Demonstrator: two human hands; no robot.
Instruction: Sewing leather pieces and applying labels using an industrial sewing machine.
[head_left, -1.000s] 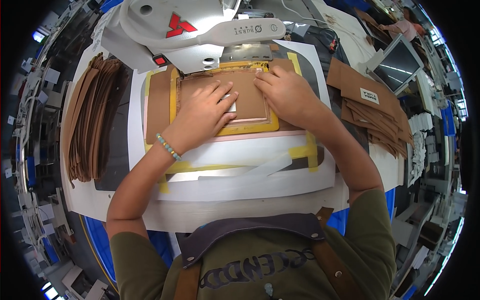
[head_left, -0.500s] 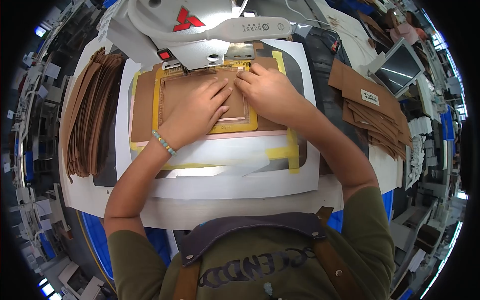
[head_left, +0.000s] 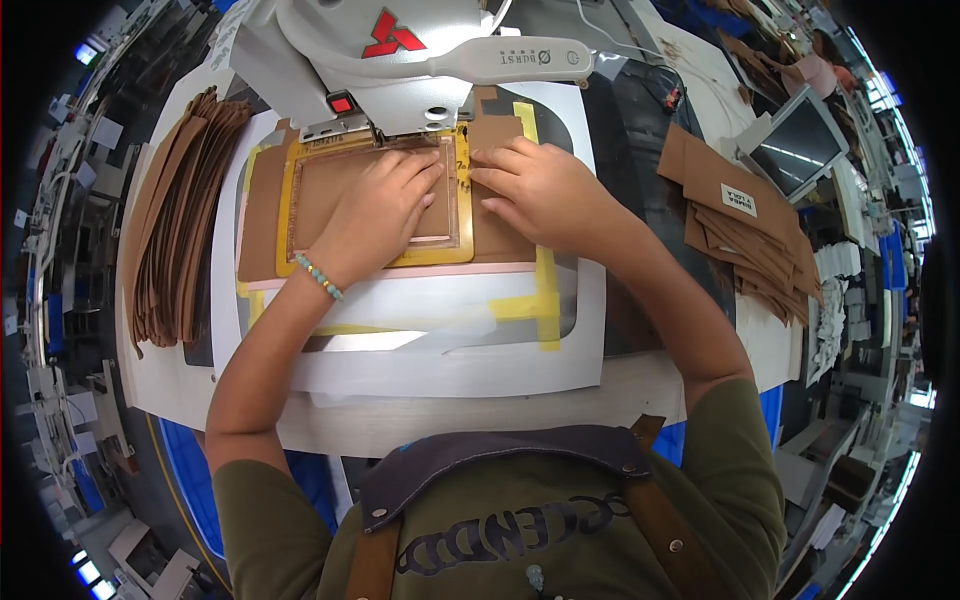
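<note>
My left hand (head_left: 378, 205) lies flat, fingers stretched, over the inner window of a yellow rectangular frame (head_left: 284, 225). The frame rests on a brown panel (head_left: 503, 236) in front of the sewing machine head (head_left: 395, 95), whose needle area meets the frame's far edge. Beside the frame's right edge, my right hand (head_left: 548, 195) presses on the panel with its fingers extended and slightly apart. Under the panel is a dark plate with yellow tape (head_left: 546, 305) and a white sheet (head_left: 450, 375). Neither hand holds anything that I can see; the left covers part of the window.
A tall row of folded brown pieces (head_left: 180, 225) stands at the left. To the right are stacked brown panels (head_left: 725, 190), the top one bearing a pale label, and a tilted screen (head_left: 797, 140). A grey arm (head_left: 515, 60) crosses above. Another person (head_left: 812, 72) is far right.
The yellow frame, brown panel and white sheet have shifted left under the machine. My left hand moved left with them. My right hand has come off the frame's corner and flattened onto the panel.
</note>
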